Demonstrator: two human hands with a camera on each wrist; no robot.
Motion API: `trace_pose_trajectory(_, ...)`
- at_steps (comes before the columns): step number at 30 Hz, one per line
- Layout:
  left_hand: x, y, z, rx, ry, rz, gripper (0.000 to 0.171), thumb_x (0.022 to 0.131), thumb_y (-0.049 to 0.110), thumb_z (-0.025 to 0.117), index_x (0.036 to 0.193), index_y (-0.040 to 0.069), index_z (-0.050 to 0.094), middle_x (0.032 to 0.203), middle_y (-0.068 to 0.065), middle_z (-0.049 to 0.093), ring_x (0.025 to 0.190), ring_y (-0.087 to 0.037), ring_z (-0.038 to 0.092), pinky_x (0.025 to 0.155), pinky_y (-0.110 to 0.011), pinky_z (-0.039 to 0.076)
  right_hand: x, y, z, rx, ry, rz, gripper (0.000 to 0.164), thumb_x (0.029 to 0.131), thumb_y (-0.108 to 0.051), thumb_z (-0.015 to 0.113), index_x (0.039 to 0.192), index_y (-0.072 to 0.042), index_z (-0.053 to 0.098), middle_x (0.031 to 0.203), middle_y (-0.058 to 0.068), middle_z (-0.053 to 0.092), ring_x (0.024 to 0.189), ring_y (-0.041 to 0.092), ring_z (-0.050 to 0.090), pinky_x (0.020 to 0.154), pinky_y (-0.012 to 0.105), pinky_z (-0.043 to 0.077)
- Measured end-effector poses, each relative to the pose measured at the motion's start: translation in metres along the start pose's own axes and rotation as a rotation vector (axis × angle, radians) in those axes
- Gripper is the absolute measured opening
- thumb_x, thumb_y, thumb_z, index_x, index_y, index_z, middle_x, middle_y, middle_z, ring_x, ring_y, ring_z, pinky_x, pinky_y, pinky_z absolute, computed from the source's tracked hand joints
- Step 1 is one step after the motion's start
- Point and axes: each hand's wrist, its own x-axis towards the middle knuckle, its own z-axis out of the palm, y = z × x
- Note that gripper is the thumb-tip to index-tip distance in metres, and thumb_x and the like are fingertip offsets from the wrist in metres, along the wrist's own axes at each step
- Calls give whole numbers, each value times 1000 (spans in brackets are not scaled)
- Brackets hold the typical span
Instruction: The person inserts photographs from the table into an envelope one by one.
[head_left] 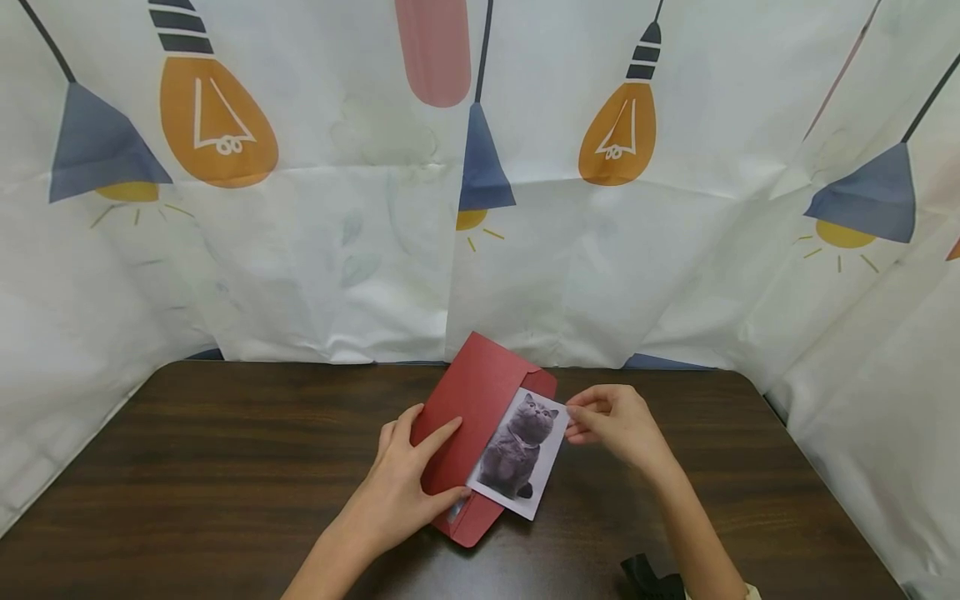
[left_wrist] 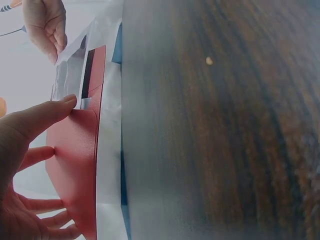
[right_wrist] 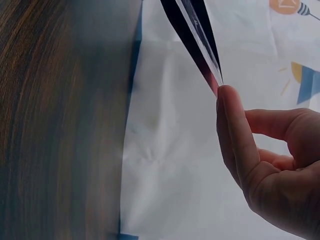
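A red envelope (head_left: 468, 400) lies slanted at the middle of the table, its flap unfolded toward the right. A white card with a grey cat picture (head_left: 517, 450) sticks partly out of its open side. My left hand (head_left: 401, 483) rests on the envelope with fingers spread; in the left wrist view, the thumb (left_wrist: 60, 107) touches near the card's lower edge. At the card's upper right corner, my right hand (head_left: 618, 421) pinches it between thumb and fingers. The right wrist view shows that hand (right_wrist: 260, 160) with the card nearly edge-on.
The dark wood table (head_left: 247, 467) reaches back to a white curtain (head_left: 337, 250) printed with lamps and bulbs. A black object (head_left: 648, 579) shows beside the right forearm at the bottom edge.
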Motion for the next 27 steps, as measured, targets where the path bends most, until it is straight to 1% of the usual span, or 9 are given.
trace_pose_trajectory(10,1,0,2,12,-16,-8,77,75,27,97,145,17,65,154,-24,43,132,-43,42,86,-49,61,0,-1,4,-4,19,8,18,101,5,64,110,20,66,85,17,75,71,17,75,69,35,64)
trace_pose_trajectory(16,1,1,2,9,-20,-10,77,76,27,97,145,17,65,155,-24,42,133,-44,42,87,-50,61,0,-1,7,-12,19,0,18,101,5,64,110,20,66,86,19,75,72,19,76,69,35,64)
trace_pose_trajectory(23,1,1,2,2,-27,-16,76,76,26,96,145,17,65,155,-24,41,134,-44,41,90,-52,60,0,-1,11,-8,27,-7,18,100,5,64,109,20,66,84,19,75,70,18,75,68,35,64)
trace_pose_trajectory(27,0,2,3,4,-26,-13,76,77,26,96,145,17,65,155,-24,41,135,-44,41,90,-51,60,1,-1,14,0,35,-12,17,99,5,65,108,21,67,83,20,75,69,18,75,68,36,64)
